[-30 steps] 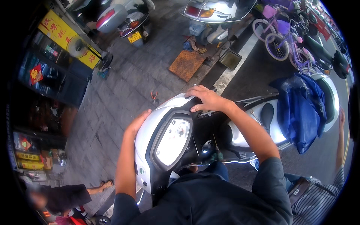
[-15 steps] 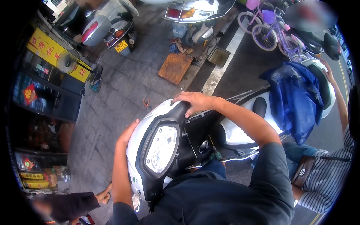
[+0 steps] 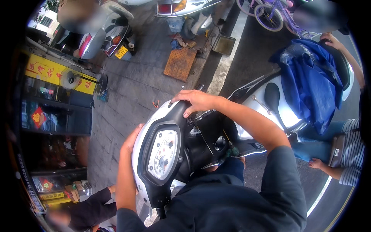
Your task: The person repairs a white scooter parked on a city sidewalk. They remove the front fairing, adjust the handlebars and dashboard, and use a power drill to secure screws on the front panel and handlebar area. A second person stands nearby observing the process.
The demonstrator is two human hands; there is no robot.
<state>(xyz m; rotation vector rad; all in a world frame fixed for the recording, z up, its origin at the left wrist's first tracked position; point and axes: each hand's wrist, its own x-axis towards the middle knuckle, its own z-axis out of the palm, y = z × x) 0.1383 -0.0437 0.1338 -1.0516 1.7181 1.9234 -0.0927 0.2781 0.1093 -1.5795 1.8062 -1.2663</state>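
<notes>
The paved ground [image 3: 116,143] extends to a kerb edge, beyond which lies the road. The white scooter [image 3: 251,125] has its front end over the paving and its rear end over the road. A second person in a striped top [image 3: 351,150] stands beside the rear end, one hand on it. A blue cover [image 3: 309,81] is draped over that end. The white-and-black cowl [image 3: 158,113] is at the scooter's front end. A rust-coloured plate [image 3: 180,63] lies on the paving near its kerb edge; a shallow tray [image 3: 223,45] sits just beyond that edge. The oval gauge panel [image 3: 164,154] is set in the cowl, facing up. The right hand [image 3: 193,101] grasps the cowl's far corner, fingers over the white edge, thumb on the black side. The left hand [image 3: 132,139] rests against the cowl's outer edge; its fingers are partly hidden, so its grip cannot be confirmed. Orange-handled pliers [image 3: 155,104] lie on the paving, near the cowl.
</notes>
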